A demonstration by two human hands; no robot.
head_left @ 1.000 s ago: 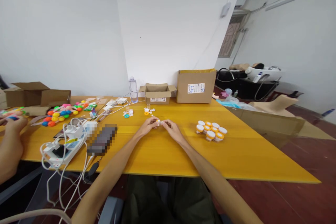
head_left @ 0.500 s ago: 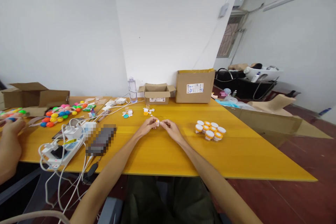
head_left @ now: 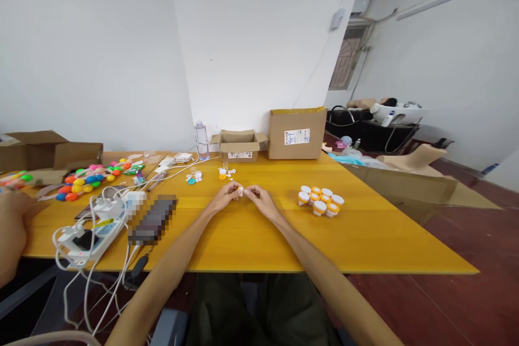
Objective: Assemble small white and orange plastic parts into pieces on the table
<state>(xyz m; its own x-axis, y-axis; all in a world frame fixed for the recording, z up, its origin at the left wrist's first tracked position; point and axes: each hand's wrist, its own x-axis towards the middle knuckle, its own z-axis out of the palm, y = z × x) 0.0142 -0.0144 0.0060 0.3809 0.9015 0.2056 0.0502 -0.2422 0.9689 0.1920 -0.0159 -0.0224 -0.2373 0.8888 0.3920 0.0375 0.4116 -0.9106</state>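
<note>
Both hands meet over the middle of the worktop [head_left: 251, 243], well in from its near edge. The left hand [head_left: 225, 195] and right hand [head_left: 259, 198] pinch a small white and orange piece [head_left: 240, 190] between them, fingers closed on it from either side; it is too small to tell more.

Toward the right edge stands a cluster of pots [head_left: 319, 200] with white lids and orange bands. Just beyond the hands lie loose small parts [head_left: 225, 172], white and orange, and a teal bit [head_left: 192, 179]. Along the far edge sit a small open box [head_left: 239, 146], a taller box [head_left: 297, 133] and a bottle [head_left: 200, 140].

At the left edge are a power strip [head_left: 87, 230] with white cables, coloured balls [head_left: 85, 179], and another person's hand [head_left: 12, 216].
</note>
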